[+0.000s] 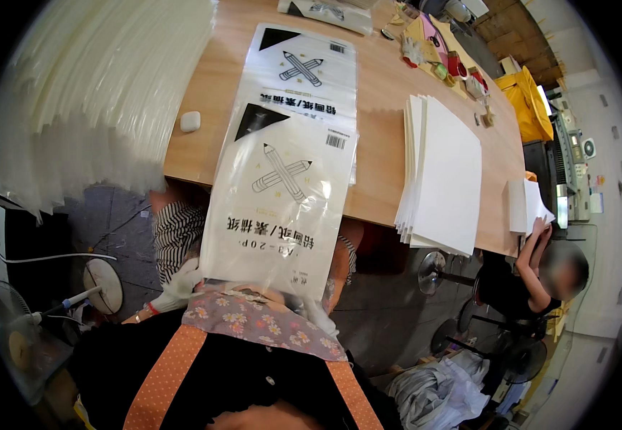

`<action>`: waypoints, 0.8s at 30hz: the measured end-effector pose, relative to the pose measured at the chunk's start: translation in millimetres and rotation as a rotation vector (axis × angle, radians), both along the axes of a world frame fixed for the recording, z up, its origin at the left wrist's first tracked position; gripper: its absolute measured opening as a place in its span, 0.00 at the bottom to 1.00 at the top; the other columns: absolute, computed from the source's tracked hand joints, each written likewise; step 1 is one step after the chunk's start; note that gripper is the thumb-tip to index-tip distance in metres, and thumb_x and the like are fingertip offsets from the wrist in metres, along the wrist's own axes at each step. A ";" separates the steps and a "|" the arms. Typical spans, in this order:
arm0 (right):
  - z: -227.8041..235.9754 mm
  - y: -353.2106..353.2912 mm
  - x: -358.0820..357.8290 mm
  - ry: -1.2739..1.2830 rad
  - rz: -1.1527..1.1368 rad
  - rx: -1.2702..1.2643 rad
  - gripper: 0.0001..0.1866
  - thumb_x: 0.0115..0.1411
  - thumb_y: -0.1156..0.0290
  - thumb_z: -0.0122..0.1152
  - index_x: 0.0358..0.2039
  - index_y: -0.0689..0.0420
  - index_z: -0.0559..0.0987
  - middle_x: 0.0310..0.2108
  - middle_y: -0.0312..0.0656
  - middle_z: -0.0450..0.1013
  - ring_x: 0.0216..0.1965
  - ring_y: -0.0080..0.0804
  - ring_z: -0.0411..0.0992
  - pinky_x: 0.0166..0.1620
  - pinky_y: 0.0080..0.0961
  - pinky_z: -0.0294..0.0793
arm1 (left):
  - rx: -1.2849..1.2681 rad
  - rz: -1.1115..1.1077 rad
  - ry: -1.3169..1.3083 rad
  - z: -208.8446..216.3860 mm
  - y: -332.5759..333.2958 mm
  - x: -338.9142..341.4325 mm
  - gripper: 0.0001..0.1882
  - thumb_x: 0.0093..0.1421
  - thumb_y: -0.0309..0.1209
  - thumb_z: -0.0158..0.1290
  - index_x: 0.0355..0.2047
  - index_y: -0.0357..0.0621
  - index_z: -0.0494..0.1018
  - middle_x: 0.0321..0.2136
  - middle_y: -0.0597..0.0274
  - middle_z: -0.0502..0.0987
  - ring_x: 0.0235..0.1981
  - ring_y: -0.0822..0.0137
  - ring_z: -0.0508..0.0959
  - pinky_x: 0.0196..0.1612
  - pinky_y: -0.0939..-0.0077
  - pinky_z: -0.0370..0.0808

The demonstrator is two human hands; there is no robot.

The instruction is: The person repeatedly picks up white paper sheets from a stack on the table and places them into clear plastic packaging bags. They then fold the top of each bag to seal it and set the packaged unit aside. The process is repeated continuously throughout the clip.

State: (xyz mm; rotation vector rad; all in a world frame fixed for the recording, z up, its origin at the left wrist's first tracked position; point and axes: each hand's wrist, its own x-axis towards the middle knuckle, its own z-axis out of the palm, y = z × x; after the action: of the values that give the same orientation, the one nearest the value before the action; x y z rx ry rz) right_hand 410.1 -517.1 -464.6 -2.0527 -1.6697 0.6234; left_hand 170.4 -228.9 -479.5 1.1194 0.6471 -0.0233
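A printed plastic packet (275, 229) with crossed pencils and a dark corner triangle slopes from the table over its front edge toward my body. At its near left corner, my left hand (182, 284) in a white glove has its fingers closed on the packet's edge. My right hand (318, 317), also gloved in white, grips the near right corner; the packet and the flowered apron (264, 322) partly hide its fingers. Beneath the upper end of this packet lies a similar printed packet (304, 54), flat on the wooden table (382, 136).
Clear plastic sleeves (103, 93) are piled at the left, near a small white case (190, 122). White sheets (443, 172) lie stacked at the right. A co-worker (529, 279) handles white paper (526, 204) farther right. A fan (21, 344) stands lower left.
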 end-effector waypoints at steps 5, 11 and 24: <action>35.5 38.0 48.6 -0.035 -0.450 0.182 0.15 0.57 0.74 0.50 0.45 0.59 0.76 0.33 0.50 0.75 0.28 0.50 0.73 0.33 0.35 0.74 | 0.688 0.220 0.035 69.0 2.4 43.1 0.11 0.53 0.16 0.40 0.37 0.36 0.66 0.35 0.53 0.74 0.29 0.69 0.76 0.31 0.78 0.73; 40.4 5.1 102.7 0.578 -0.415 0.046 0.17 0.61 0.69 0.53 0.50 0.58 0.71 0.38 0.43 0.76 0.37 0.36 0.75 0.39 0.31 0.73 | 0.846 0.176 -0.336 72.9 13.1 78.9 0.05 0.50 0.14 0.42 0.24 0.37 0.64 0.23 0.61 0.67 0.24 0.71 0.73 0.28 0.77 0.73; 146.5 219.4 69.4 1.359 -0.370 0.700 0.20 0.64 0.72 0.51 0.55 0.66 0.67 0.54 0.45 0.67 0.55 0.32 0.65 0.59 0.28 0.64 | 0.902 -0.283 -0.906 336.4 55.5 107.1 0.08 0.51 0.30 0.56 0.30 0.42 0.71 0.33 0.61 0.75 0.28 0.62 0.78 0.32 0.74 0.74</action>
State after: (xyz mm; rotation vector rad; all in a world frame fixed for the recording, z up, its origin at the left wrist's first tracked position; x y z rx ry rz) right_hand 479.5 -297.6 -318.1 -0.9014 -0.5250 0.8320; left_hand 277.5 -173.4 -143.1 1.8846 -0.3826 0.5529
